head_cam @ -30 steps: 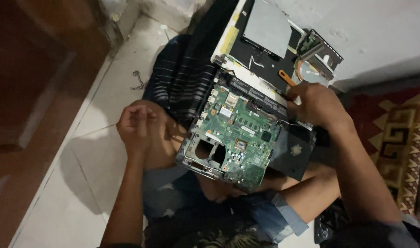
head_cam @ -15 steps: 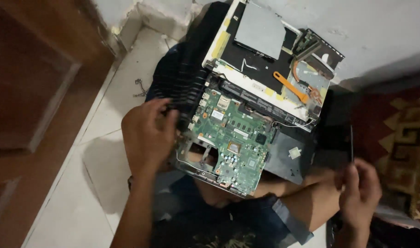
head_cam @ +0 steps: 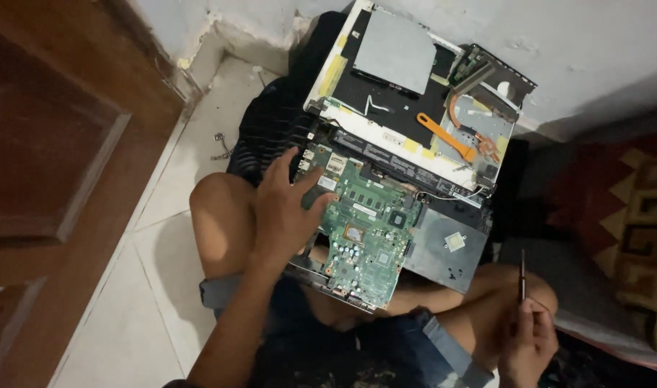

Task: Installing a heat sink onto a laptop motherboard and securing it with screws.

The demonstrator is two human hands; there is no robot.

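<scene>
In the head view, the left hand [head_cam: 285, 212] lies flat with fingers spread on the near-left part of a green circuit board [head_cam: 368, 230], which rests across the person's lap. The right hand [head_cam: 527, 347], at the near right and well apart from the board, pinches a thin dark screwdriver [head_cam: 523, 274] that points upward. Beyond the board, against the far wall, sits an opened laptop shell [head_cam: 386, 93] with an orange strip [head_cam: 447, 135] on it.

Left hand [head_cam: 289, 212] lies flat with fingers spread; right hand [head_cam: 527, 343] is pinched closed, held low.
</scene>
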